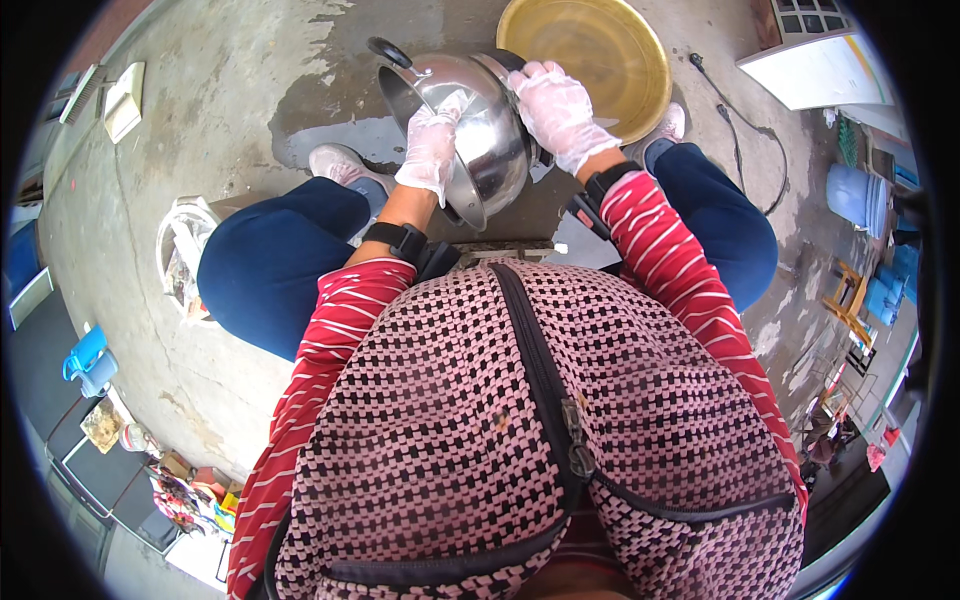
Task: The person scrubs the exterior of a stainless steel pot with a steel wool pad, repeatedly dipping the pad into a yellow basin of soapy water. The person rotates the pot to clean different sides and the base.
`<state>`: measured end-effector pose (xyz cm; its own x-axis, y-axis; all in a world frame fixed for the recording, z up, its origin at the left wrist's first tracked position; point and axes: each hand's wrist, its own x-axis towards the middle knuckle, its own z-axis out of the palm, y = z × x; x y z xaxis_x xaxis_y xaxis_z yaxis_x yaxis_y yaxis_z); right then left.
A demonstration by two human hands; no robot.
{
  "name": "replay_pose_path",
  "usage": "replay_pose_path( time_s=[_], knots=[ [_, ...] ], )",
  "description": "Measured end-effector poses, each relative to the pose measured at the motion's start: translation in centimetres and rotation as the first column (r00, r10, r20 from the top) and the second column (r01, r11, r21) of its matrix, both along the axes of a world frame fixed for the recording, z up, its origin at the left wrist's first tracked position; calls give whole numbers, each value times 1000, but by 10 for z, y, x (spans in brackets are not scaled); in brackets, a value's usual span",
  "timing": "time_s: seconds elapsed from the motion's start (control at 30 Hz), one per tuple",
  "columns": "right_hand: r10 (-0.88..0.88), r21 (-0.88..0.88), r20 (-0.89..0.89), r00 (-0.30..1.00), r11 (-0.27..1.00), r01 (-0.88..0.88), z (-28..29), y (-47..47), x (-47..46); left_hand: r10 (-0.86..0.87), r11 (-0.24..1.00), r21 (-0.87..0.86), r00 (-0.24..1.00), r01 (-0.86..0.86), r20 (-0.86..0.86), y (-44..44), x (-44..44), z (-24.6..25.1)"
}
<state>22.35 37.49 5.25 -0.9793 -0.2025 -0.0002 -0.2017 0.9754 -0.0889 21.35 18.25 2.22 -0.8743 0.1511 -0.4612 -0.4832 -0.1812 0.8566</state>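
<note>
A shiny stainless-steel pot (491, 124) is tipped on its side between my knees, its mouth facing left. One black loop handle (389, 52) stands out at the far rim. My left hand (433, 139), in a clear plastic glove, grips the near part of the rim with the thumb along the outer wall. Also gloved, my right hand (559, 109) has its fingers curled against the pot's base on the right. Dark parts of the base show on both sides of that hand. Whether anything is inside its palm is hidden.
A wide yellow metal basin (592, 64) holding cloudy water stands just beyond my right hand. Wet concrete (319, 101) surrounds the pot. A lined white bin (184, 255) is by my left knee. A black power cord (742, 127) lies to the right, before blue plastic containers (857, 196).
</note>
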Motion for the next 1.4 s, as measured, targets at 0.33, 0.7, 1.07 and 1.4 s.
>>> replay_pose_path(
  time_s=[0.33, 0.7, 1.07, 1.4],
  knots=[
    [-28, -96, 115, 993, 995, 39, 5, -4, -20, 96, 989, -105, 994, -101, -46, 1, -3, -18],
    [65, 37, 85, 994, 997, -69, -5, -9, 82, 158, 987, 39, 987, -158, 2, 2, 0, -9],
    [-112, -150, 48, 993, 982, 118, 4, 6, 12, 58, 996, -66, 995, -64, -83, -3, -2, -20],
    [0, -155, 81, 997, 988, 13, -6, 5, 47, 223, 975, -11, 973, -224, -52, 2, -1, -15]
  ],
)
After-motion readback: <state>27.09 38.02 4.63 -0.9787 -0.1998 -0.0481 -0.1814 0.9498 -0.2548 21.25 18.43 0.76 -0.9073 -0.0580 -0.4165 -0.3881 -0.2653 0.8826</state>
